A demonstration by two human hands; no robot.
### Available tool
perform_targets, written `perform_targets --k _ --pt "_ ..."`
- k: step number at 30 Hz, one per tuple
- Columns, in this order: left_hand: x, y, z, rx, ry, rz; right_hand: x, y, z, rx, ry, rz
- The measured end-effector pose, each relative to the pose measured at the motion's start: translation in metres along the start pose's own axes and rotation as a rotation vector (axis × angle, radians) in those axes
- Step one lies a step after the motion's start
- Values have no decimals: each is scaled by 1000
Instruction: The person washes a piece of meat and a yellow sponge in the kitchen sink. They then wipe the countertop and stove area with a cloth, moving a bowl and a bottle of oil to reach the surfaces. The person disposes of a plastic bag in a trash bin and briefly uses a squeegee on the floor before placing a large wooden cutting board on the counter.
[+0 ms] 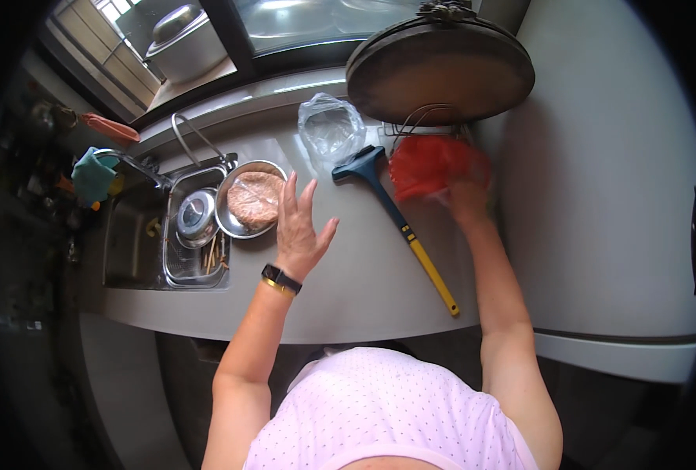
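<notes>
My left hand (302,230), with a watch on its wrist, is spread beside a round metal bowl (223,216). In the bowl lies a pinkish mass wrapped in clear plastic (256,198), which looks like ground meat. My right hand (467,197) is at a red plastic bag (433,164) by the wall; its fingers are blurred and partly hidden, so whether they grip the bag cannot be told. A blue scraper or squeegee head with a yellow handle (430,271) lies slantwise between my hands. Behind it sits an open clear plastic bag (331,130).
Round wooden boards (442,70) stand upright in a wire rack (390,130) at the back. To the left, a sink (130,252) with a faucet (139,164) adjoins a metal drain basket (198,281) holding a metal lid (197,214). A large pale cabinet or appliance (606,205) borders the right side.
</notes>
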State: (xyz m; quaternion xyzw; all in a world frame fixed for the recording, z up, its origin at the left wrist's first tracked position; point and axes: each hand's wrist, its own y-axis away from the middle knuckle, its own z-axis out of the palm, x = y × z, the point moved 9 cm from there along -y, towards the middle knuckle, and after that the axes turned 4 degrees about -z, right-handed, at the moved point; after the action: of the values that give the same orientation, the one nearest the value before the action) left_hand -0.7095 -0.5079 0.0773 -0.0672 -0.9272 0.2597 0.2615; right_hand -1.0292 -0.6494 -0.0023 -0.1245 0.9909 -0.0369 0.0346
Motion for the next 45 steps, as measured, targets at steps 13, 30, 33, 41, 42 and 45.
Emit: perform_targets --k 13,30,33,41,42,45 --pt "-113 -119 127 -12 -30 -270 104 139 -48 628 -1528 329" --pt "153 -12 -53 -217 607 530 -63 157 -114 405 -2138 7" --pt "125 -23 -65 -263 1019 328 -81 162 -137 415 -2111 -60" --pt "108 -4 -98 -469 1124 324 -144 206 -155 456 -2161 -60" --pt "109 -1 -98 -500 1131 308 -148 212 -152 470 -2180 -56" --pt "123 18 -97 -574 1148 361 -168 230 -153 461 -2173 -87"
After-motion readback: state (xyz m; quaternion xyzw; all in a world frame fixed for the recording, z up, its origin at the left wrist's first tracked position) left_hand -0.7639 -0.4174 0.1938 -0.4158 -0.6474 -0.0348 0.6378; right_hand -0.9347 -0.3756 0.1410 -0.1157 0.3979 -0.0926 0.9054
